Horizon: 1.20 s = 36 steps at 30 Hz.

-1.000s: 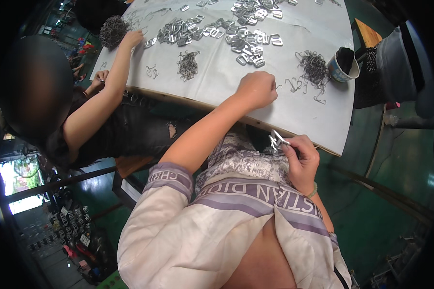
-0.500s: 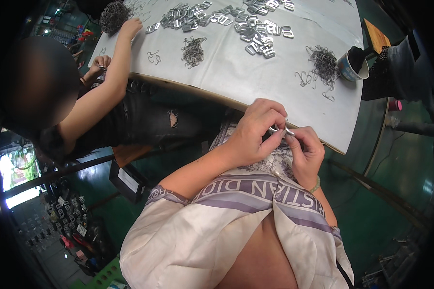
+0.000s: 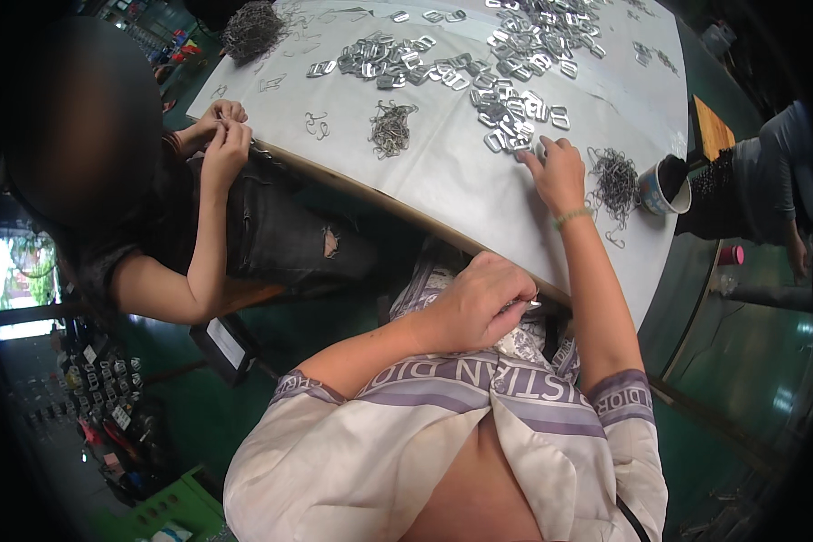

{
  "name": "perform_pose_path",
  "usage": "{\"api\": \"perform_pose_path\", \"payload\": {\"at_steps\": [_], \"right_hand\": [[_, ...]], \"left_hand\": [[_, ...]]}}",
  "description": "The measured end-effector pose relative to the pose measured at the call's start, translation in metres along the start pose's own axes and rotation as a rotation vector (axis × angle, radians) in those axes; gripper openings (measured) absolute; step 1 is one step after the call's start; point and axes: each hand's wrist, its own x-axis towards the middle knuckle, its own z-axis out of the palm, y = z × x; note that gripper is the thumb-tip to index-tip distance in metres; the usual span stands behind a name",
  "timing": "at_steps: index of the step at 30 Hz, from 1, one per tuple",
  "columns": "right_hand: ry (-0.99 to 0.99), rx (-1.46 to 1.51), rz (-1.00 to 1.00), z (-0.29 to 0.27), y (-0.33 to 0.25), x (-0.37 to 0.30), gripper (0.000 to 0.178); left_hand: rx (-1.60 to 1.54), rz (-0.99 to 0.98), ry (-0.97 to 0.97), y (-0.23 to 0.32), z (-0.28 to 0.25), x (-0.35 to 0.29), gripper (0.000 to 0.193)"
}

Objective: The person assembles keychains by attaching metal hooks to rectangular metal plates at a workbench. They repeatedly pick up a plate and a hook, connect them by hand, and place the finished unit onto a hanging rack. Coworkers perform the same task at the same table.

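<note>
My left hand [image 3: 479,305] is closed near my lap at the table's edge, pinching a small shiny metal piece [image 3: 533,305]. My right hand [image 3: 556,172] is stretched out onto the white table [image 3: 443,181], fingers spread, with the fingertips at the near end of a cluster of flat metal buckles [image 3: 515,117]. A heap of thin wire hooks [image 3: 616,181] lies just to the right of that hand. I cannot see anything held in the right hand.
A co-worker sits at the left, both hands [image 3: 221,126] together at the table's edge. A small wire pile [image 3: 390,126], a big wire bundle [image 3: 253,27] and a cup [image 3: 664,185] stand on the table. Another person [image 3: 777,181] is at the right, beside a pink cup [image 3: 730,255].
My right hand left my left hand at the lap and reached forward onto the table to the buckles. The co-worker's outstretched arm drew back to the table's edge.
</note>
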Motion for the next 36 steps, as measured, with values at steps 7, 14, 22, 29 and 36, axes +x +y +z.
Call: {"api": "perform_pose_path", "payload": {"at_steps": [7, 14, 22, 29, 36], "right_hand": [[-0.213, 0.378, 0.308, 0.002, 0.004, 0.016, 0.034], [-0.389, 1.176, 0.369, -0.078, -0.027, -0.057, 0.021], [-0.521, 1.171, 0.261, -0.114, -0.041, -0.104, 0.018], [-0.471, 1.129, 0.285, -0.125, -0.044, -0.12, 0.014], [-0.188, 0.793, 0.04, -0.124, -0.037, -0.145, 0.006]], "left_hand": [[0.004, -0.064, 0.028, -0.005, -0.001, -0.008, 0.019], [0.059, -0.135, 0.109, -0.008, 0.001, -0.01, 0.016], [0.226, -0.103, 0.166, -0.008, 0.005, 0.002, 0.016], [0.238, -0.121, 0.144, -0.004, 0.01, -0.002, 0.014], [-0.121, -0.433, -0.069, -0.026, -0.021, 0.021, 0.013]]}}
